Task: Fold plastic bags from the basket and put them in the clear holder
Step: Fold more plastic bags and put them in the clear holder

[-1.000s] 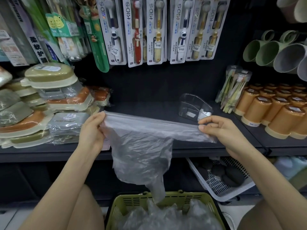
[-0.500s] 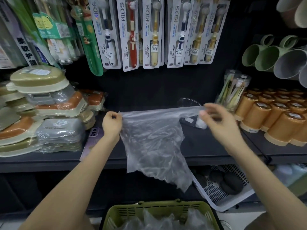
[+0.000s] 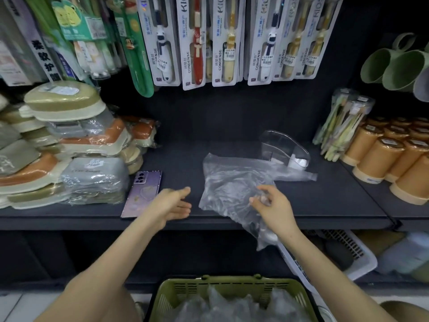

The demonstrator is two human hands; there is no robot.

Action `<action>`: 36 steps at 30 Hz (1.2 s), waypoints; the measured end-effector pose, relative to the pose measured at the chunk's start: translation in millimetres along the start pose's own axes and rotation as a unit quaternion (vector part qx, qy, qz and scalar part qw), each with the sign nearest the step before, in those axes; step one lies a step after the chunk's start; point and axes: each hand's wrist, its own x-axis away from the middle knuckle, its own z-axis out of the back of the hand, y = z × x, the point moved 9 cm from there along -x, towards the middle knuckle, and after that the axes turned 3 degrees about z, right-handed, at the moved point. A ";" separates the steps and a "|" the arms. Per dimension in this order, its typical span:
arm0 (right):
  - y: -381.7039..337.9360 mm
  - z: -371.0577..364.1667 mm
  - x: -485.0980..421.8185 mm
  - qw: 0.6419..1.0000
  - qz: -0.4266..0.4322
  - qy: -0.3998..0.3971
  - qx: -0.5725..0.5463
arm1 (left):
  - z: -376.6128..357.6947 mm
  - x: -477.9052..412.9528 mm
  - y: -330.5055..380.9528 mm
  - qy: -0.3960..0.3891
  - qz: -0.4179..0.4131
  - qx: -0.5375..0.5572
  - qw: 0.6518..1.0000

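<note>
Head view, store shelving.

- Plastic bag [image 3: 232, 189]: lies crumpled and spread on the dark shelf [image 3: 336, 201], middle of my view. Its near corner hangs over the shelf's front edge. One thin strip of it runs right, just in front of the clear holder [image 3: 285, 147].
- Clear holder: upright at the back right of the shelf, behind the bag. I see something white low inside it but cannot tell what.
- Left hand [image 3: 171, 203]: released, fingers straight, palm turned toward the bag, holding nothing. It is just left of the bag, not touching it, beside a purple phone [image 3: 144, 194] lying flat.
- Right hand [image 3: 274, 208]: over the bag's near right part, fingers loosely curled and blurred. I cannot tell whether they pinch the film or only hover on it.
- Green basket [image 3: 176, 291]: bottom of my view, below the shelf, with more clear bags [image 3: 232, 305] heaped in it.
- Around: wrapped soap boxes [image 3: 69, 135] stacked left, carded kids' toothbrushes [image 3: 227, 43] hanging above, orange cups [image 3: 383, 156] right.
</note>
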 end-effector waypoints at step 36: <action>39.1 41.4 10.5 0.999 -0.027 -0.022 -0.021 | 29.3 -8.1 -10.7 0.076 0.009 0.109 0.991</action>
